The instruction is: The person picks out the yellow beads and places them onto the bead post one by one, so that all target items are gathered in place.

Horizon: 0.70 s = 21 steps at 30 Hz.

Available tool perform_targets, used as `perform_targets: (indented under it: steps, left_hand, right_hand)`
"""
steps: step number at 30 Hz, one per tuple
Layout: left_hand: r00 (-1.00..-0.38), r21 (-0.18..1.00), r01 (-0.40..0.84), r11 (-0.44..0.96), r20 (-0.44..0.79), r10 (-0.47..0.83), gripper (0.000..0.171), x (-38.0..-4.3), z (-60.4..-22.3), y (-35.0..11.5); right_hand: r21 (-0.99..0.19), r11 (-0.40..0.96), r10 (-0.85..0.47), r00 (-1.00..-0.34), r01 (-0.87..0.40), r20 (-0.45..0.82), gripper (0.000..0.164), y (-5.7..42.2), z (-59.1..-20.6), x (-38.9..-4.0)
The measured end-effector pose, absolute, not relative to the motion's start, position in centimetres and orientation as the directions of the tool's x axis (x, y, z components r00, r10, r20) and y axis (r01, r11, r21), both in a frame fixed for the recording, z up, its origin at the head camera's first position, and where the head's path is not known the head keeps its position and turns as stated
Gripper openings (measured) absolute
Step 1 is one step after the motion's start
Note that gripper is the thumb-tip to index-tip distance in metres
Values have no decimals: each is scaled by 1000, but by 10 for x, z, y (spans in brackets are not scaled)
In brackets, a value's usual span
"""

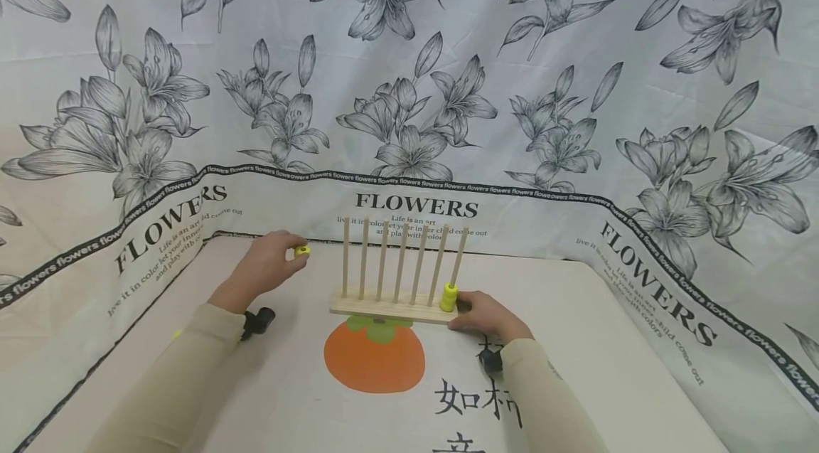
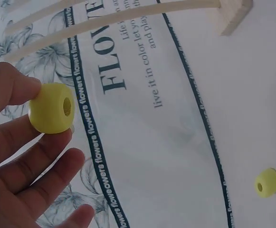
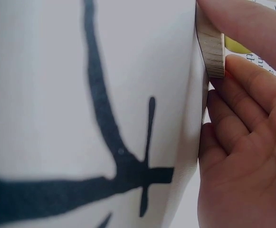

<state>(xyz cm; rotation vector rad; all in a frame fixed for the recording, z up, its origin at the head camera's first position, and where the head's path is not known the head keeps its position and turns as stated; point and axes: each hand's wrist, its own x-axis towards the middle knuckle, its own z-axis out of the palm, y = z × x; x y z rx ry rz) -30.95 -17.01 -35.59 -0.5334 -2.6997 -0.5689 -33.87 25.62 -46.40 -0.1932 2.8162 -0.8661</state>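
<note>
My left hand (image 1: 264, 267) is raised to the left of a wooden peg rack (image 1: 384, 306), pinching a yellow bead (image 2: 47, 109) between thumb and fingers. The bead's hole shows in the left wrist view. Several thin upright pegs stand in a row on the rack's long base. Yellow beads (image 1: 450, 296) are stacked at the foot of the rightmost peg. My right hand (image 1: 491, 318) grips the right end of the base, thumb in front and fingers behind it; in the right wrist view the wooden end (image 3: 211, 50) lies between them.
Another yellow bead (image 2: 268, 183) lies on the white tabletop, mostly hidden by the left sleeve in the head view. An orange persimmon print (image 1: 374, 357) and black characters (image 1: 457, 397) mark the cloth before the rack. A flower-printed curtain (image 1: 409, 104) hangs behind.
</note>
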Motion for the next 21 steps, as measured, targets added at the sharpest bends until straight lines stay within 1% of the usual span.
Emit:
perform_targets:
  steps: [11,21]
  left_hand:
    - [-844,314,472,823,430,320,30,-308,-334,-145]
    - [-813,298,513,805,469,344,29,-306,-319,-126]
  right_hand:
    - [-576,814,-188,-973,-78,-134,75,257,-465,-339]
    - [-583,810,-179,-973,-62,-144,77,257,-465,-339]
